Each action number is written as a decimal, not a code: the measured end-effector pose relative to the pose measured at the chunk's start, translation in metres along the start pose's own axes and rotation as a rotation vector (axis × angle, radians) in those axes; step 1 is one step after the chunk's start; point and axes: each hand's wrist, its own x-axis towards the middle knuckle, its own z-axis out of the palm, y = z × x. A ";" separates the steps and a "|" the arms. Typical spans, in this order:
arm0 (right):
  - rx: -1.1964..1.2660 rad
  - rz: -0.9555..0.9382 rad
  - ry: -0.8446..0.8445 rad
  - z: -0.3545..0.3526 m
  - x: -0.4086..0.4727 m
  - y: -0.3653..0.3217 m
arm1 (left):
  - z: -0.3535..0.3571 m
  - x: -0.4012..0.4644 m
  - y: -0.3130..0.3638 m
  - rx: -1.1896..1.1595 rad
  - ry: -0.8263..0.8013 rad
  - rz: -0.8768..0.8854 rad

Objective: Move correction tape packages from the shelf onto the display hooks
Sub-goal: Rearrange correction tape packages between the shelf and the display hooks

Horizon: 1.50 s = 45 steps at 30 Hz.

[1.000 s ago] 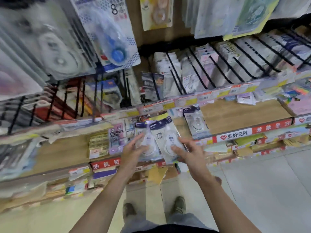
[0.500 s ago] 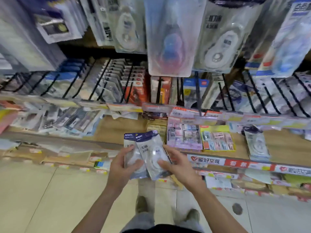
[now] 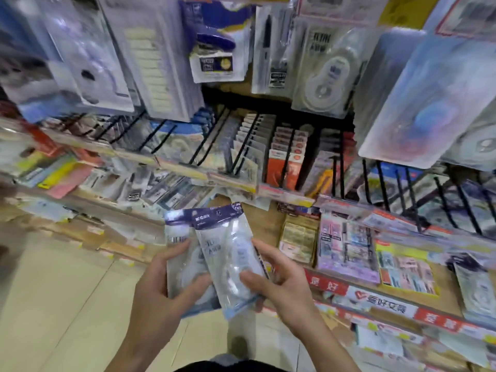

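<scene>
Head view, I see a wooden shelf, tiled floor, left hand and right hand gripping clear, navy-topped correction tape packages.

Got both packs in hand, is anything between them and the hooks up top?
Both hands hold the correction tape packages low, in front of the wooden shelf. Hanging packs already crowd the upper hooks. No free hook shows, and the hook tips are hidden behind that stock.

Both arms reach forward, close together. The left hand has its thumb on top and fingers curled, gripping. The right hand pinches with its thumb and bent fingers.
</scene>
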 end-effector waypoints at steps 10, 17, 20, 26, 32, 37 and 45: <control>0.012 -0.289 0.195 0.017 -0.003 -0.082 | 0.022 0.025 0.077 -0.101 -0.100 0.256; 0.010 -0.489 0.330 0.011 0.006 -0.130 | 0.050 0.051 0.108 -0.204 -0.075 0.400; -0.038 -0.575 0.413 0.006 0.011 -0.137 | 0.057 0.062 0.112 -0.176 -0.086 0.411; -0.119 -0.659 0.552 -0.006 0.023 -0.151 | 0.064 0.072 0.118 -0.143 -0.128 0.352; -0.194 -0.685 0.603 0.003 0.030 -0.158 | 0.056 0.076 0.115 -0.128 -0.148 0.313; -0.181 -0.718 0.617 0.011 0.038 -0.163 | 0.048 0.079 0.115 -0.103 -0.164 0.302; -0.198 -0.748 0.648 0.010 0.051 -0.178 | 0.048 0.080 0.122 -0.128 -0.235 0.297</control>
